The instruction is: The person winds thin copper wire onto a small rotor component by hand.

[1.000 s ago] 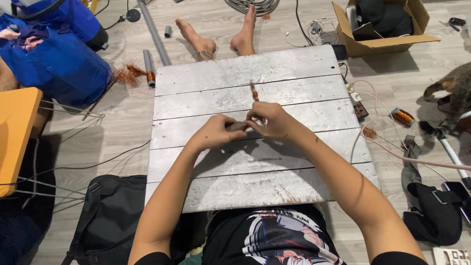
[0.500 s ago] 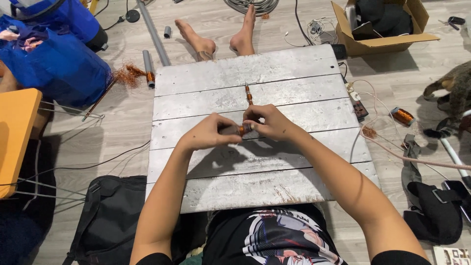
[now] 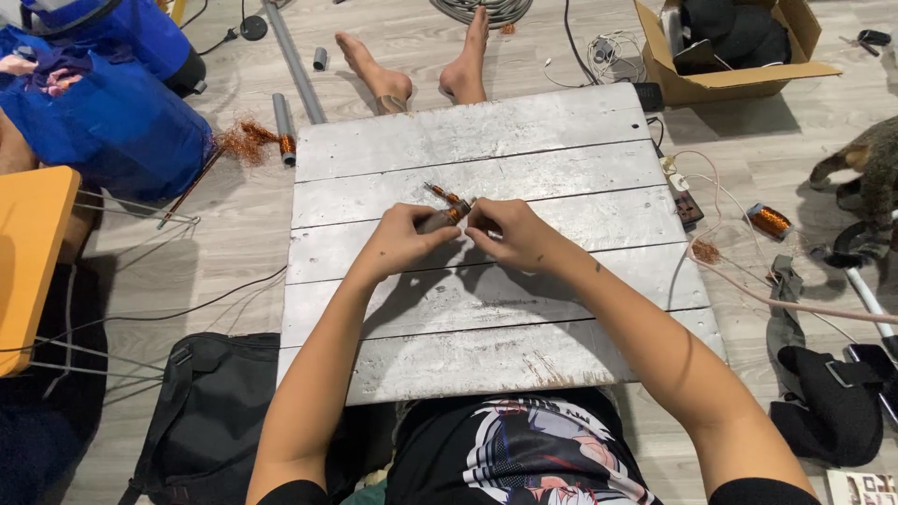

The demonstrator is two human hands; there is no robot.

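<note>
Copper-wound, the small rod sat lifted just above the whitewashed plank surface, nearer its far edge — raised, it seemed, so both hands could work it. Left hand pinched its grey end; right hand closed fingertips on the coiled tip — neither spread.

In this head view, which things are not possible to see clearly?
- Small grey rod wound with copper wire: its near end is hidden by the left hand and right hand.
- Fingertips' grip: too small to tell.
- Cat: cut by the right edge.
- Cardboard box contents: dark, unclear.
</note>
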